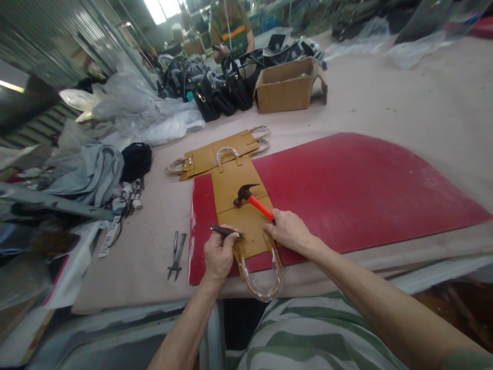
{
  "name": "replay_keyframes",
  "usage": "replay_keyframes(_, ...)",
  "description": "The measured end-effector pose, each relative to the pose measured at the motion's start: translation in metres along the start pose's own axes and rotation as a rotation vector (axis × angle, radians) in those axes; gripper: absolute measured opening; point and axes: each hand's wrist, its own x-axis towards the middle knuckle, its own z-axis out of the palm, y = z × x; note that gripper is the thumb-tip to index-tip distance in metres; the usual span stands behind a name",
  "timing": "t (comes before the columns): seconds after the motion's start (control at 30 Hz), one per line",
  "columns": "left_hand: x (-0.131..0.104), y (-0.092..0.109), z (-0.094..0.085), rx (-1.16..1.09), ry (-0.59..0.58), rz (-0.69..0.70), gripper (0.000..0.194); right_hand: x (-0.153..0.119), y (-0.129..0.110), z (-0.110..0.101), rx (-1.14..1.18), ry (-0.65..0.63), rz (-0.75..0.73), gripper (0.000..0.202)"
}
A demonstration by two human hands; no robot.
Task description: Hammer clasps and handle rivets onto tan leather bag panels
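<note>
My left hand (219,254) is closed on a dark metal punch (222,230), held slanted just above the near end of a tan leather bag panel (241,226). In my right hand (288,229) is a claw hammer (260,207) with an orange-red handle; its dark head lies over the panel's middle. The right fingers also rest by the panel's right edge. A plastic-wrapped handle (262,293) loops off the near end of the panel, and another wrapped handle (228,151) stands at its far end. Small dark marks show on the leather near the punch.
A red board (346,190) lies under the panel. More tan panels (219,149) lie behind it. Two metal tools (177,255) rest at left. Farther back are a cardboard box (285,92), black bags (215,95), plastic wrapping (134,110) and a person (231,31).
</note>
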Motion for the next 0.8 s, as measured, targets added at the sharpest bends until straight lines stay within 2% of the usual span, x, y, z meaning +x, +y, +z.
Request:
replay_keyframes(0.07, -0.001, 0.0, 0.0, -0.052, 0.03, -0.059, 0.014, 0.001, 0.0, 0.001, -0.001, 0.002, -0.005, 0.03)
replay_keyframes(0.17, -0.004, 0.002, 0.004, -0.038, -0.012, -0.065, 0.014, 0.002, 0.001, 0.003, -0.007, -0.001, 0.0, 0.03)
replay_keyframes(0.33, -0.007, 0.005, 0.014, 0.015, -0.051, 0.003, 0.01, 0.003, 0.0, 0.003, -0.013, 0.008, 0.004, 0.03)
replay_keyframes(0.57, -0.007, 0.003, 0.016, 0.059, -0.073, 0.069, 0.01, 0.001, 0.0, 0.002, 0.006, 0.012, -0.003, 0.029)
replay_keyframes(0.8, -0.007, 0.009, 0.018, 0.134, -0.07, 0.174, 0.009, 0.002, 0.0, 0.002, 0.014, 0.012, -0.004, 0.028)
